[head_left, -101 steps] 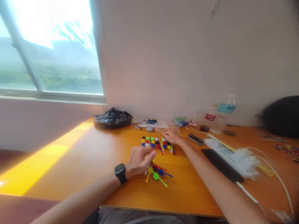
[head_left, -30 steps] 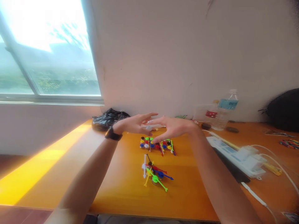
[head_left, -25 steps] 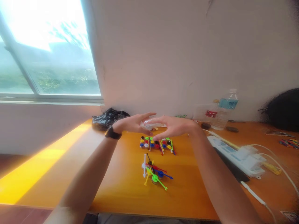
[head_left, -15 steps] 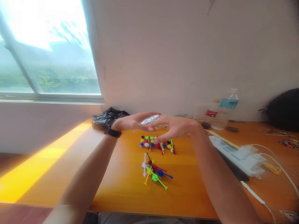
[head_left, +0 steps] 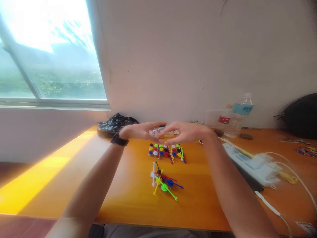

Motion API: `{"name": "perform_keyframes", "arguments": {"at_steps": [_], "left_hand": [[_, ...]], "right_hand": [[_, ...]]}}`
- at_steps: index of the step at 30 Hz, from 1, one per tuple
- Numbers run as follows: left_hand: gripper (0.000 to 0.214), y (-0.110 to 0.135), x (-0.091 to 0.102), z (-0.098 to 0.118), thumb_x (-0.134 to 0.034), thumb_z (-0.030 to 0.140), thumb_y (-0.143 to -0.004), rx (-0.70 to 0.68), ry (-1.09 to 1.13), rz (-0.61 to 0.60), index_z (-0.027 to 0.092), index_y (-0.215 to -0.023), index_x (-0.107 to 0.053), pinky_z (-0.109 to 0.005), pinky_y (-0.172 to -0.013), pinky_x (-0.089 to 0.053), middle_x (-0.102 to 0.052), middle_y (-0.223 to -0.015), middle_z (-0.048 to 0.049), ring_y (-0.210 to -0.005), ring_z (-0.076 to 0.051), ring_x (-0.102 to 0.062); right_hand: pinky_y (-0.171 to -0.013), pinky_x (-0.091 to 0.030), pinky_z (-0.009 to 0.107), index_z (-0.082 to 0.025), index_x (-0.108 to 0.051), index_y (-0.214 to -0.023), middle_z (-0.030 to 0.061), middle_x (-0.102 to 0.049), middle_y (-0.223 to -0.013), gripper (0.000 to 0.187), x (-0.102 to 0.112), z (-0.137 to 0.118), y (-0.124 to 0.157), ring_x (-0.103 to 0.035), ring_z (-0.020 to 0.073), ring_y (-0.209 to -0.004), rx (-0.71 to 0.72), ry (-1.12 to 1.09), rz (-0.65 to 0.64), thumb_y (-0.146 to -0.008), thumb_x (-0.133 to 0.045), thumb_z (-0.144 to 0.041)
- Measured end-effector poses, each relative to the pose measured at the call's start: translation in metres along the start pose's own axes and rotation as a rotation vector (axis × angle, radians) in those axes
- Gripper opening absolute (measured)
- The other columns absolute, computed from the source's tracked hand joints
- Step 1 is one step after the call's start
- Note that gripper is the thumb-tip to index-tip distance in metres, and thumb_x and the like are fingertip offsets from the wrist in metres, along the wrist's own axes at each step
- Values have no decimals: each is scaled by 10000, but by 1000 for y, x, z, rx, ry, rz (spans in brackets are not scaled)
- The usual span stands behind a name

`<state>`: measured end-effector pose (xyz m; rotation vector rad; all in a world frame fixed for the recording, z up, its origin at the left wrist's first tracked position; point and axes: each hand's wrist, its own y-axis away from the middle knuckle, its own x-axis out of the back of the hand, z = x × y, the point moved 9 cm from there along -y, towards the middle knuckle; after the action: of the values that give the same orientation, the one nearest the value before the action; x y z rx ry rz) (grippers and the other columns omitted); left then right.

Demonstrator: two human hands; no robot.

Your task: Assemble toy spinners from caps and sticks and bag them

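Observation:
My left hand [head_left: 142,131], with a black band at the wrist, hovers over the far part of the table with its fingers stretched out and thumb apart. Facing it, my right hand [head_left: 188,133] is also open, and the fingertips of the two hands nearly meet. Neither holds anything. Just below them lie rows of small coloured round pieces [head_left: 161,150] with thin coloured arrows [head_left: 171,155] between them. Nearer to me sits a loose cluster of arrow spinners; its green spinner [head_left: 164,188] is in front. Behind my fingers, partly hidden, is a clear plastic package [head_left: 155,131].
A black plastic bag [head_left: 112,125] lies at the back left. On the right are clear bottles [head_left: 232,127], a white power strip [head_left: 255,165] with cables, and a dark rounded object [head_left: 302,114]. Sunlight crosses the wooden table [head_left: 123,195] at left.
My right thumb has moved up and left, off the view of the round pieces, and its fingers have shifted slightly. The pieces and spinners have stayed put.

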<state>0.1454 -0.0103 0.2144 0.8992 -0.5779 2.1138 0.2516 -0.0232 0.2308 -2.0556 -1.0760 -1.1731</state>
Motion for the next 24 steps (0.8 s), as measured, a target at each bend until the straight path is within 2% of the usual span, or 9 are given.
{"name": "perform_keyframes", "arguments": {"at_steps": [2, 5, 9, 12, 15, 17, 20, 22, 24], "left_hand": [[877, 2, 4, -11, -787, 505, -846, 56, -34, 51, 317, -1604, -387, -486, -1073, -496, -582, -1517, -88, -1365, -373, -563], [878, 8, 7, -32, -792, 496, -842, 98, -77, 103, 329, -1602, -386, -500, -1091, -484, -530, -1566, -90, -1388, -364, -542], [815, 24, 2, -49, -754, 455, -876, -32, -131, 178, 370, -1595, -383, -511, -1092, -492, -497, -1591, -73, -1378, -333, -548], [861, 44, -6, -57, -773, 412, -847, -72, -260, 255, 350, -1606, -370, -526, -1089, -491, -514, -1562, -95, -1375, -349, -530], [923, 62, -16, -56, -755, 338, -826, -83, -372, 347, 347, -1632, -306, -535, -1087, -485, -539, -1519, -96, -1324, -350, -543], [900, 71, -23, -53, -709, 296, -838, -103, -408, 391, 341, -1634, -293, -543, -1115, -458, -541, -1507, -90, -1309, -338, -539], [852, 77, -32, -56, -656, 290, -866, -120, -417, 438, 327, -1634, -289, -563, -1173, -397, -490, -1559, -88, -1347, -335, -503], [854, 79, -38, -62, -646, 299, -875, -132, -407, 445, 322, -1641, -268, -561, -1197, -371, -446, -1600, -85, -1389, -338, -469], [878, 79, -42, -68, -658, 308, -868, -138, -399, 442, 324, -1645, -251, -557, -1202, -367, -427, -1616, -83, -1411, -345, -450]], "right_hand": [[-986, -519, 323, -283, -775, -1268, 34, -742, -1306, 424, 5, 7, 5, -683, 276, -1189, -42, -16, 14, -865, -779, -414], [-1024, -504, 338, -297, -766, -1283, 31, -737, -1318, 432, 8, 21, 14, -678, 279, -1208, -116, -7, 30, -875, -765, -438], [-993, -517, 349, -293, -802, -1219, 43, -750, -1286, 399, -2, 40, 32, -687, 298, -1173, -172, 48, 34, -859, -775, -462], [-851, -553, 320, -264, -816, -1179, 55, -791, -1157, 334, -26, 48, 40, -725, 271, -1024, -151, -8, 64, -887, -735, -404], [-747, -543, 291, -244, -820, -1110, 46, -796, -1005, 249, -64, 46, 33, -717, 223, -890, -76, -78, 135, -934, -653, -301], [-750, -533, 291, -228, -817, -1048, 46, -779, -985, 219, -91, 44, 22, -701, 209, -866, -39, -68, 190, -928, -634, -217], [-935, -514, 343, -219, -788, -1097, 90, -712, -1189, 326, -126, 32, 5, -653, 232, -1089, 77, 51, 222, -961, -518, -96], [-947, -502, 371, -204, -783, -1058, 108, -676, -1175, 307, -139, 28, -2, -621, 245, -1095, 95, 162, 210, -955, -523, -77], [-948, -493, 383, -197, -777, -985, 107, -648, -1171, 243, -142, 26, -3, -597, 247, -1094, 108, 219, 200, -958, -558, -95]]}}
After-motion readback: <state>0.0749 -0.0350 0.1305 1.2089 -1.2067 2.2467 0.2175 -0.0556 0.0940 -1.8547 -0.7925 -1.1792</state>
